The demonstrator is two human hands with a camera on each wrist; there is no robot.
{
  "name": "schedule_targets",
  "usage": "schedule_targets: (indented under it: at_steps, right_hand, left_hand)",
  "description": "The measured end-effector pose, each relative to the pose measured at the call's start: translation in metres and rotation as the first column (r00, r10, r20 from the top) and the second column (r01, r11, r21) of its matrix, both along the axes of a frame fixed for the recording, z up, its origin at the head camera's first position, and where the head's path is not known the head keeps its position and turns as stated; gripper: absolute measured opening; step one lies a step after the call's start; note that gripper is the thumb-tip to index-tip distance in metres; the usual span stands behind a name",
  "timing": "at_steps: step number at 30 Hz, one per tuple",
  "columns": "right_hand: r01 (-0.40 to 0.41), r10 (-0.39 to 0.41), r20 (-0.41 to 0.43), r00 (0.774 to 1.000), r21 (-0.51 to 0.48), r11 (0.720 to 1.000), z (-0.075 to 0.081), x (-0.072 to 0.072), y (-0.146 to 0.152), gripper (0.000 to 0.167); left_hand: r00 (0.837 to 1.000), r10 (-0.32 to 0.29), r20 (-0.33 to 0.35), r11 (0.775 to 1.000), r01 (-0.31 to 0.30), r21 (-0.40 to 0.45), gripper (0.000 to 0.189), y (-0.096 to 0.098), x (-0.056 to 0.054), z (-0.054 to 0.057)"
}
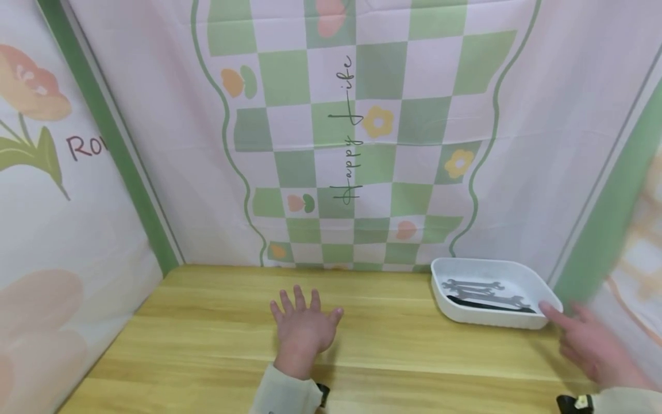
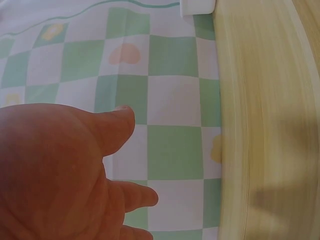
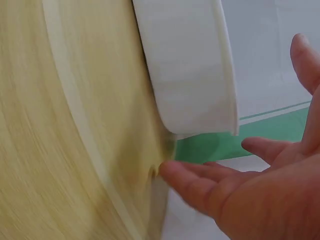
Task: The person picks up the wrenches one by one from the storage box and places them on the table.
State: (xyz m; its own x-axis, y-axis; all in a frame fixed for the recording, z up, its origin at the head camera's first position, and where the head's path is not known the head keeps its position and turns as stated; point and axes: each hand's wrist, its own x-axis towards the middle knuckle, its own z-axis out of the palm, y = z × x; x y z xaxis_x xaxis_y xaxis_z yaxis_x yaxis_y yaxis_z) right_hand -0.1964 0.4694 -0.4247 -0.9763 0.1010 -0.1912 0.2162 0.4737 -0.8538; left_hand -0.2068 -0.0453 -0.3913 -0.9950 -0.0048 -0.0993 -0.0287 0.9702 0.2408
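Observation:
My left hand (image 1: pixel 304 330) is held over the middle of the wooden table, fingers spread and holding nothing. At the right, my right hand (image 1: pixel 595 345) is beside a white plastic tray (image 1: pixel 491 317), its thumb overlapping the tray's near right corner in the head view. In the right wrist view the fingers (image 3: pixel 195 185) of that hand reach out loosely just past the end of the tray (image 3: pixel 187 65). Inside the tray lie several silver wrenches (image 1: pixel 486 293) and a long black tool (image 1: pixel 488 306) along the near side.
The wooden table (image 1: pixel 207 345) meets a hanging cloth (image 1: pixel 383 167) with green and white checks at its back edge. More printed cloth (image 1: pixel 67 259) hangs on the left, and a green-edged cloth (image 1: pixel 595 241) closes off the right side, close to the tray.

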Motion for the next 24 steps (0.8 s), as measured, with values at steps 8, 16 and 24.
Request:
schedule_targets:
  at_steps: [8, 16, 24]
  right_hand:
    - [0.032, -0.033, -0.013, 0.999, -0.070, 0.997, -0.007, -0.007, -0.004, 0.098]
    - [0.046, -0.073, -0.129, 0.989, -0.201, 0.978, -0.023, -0.014, -0.006, 0.095]
    - [0.100, -0.134, -0.156, 0.979, -0.206, 0.973, -0.034, -0.021, -0.007, 0.093]
  left_hand:
    - [1.000, -0.002, 0.000, 1.000, 0.002, 0.000, 0.080, 0.000, 0.001, 0.001]
    - [1.000, -0.002, -0.006, 1.000, 0.002, 0.013, 0.081, -0.001, 0.001, 0.000]
    - [1.000, 0.003, -0.012, 1.000, -0.003, 0.020, 0.079, -0.001, 0.001, 0.000]
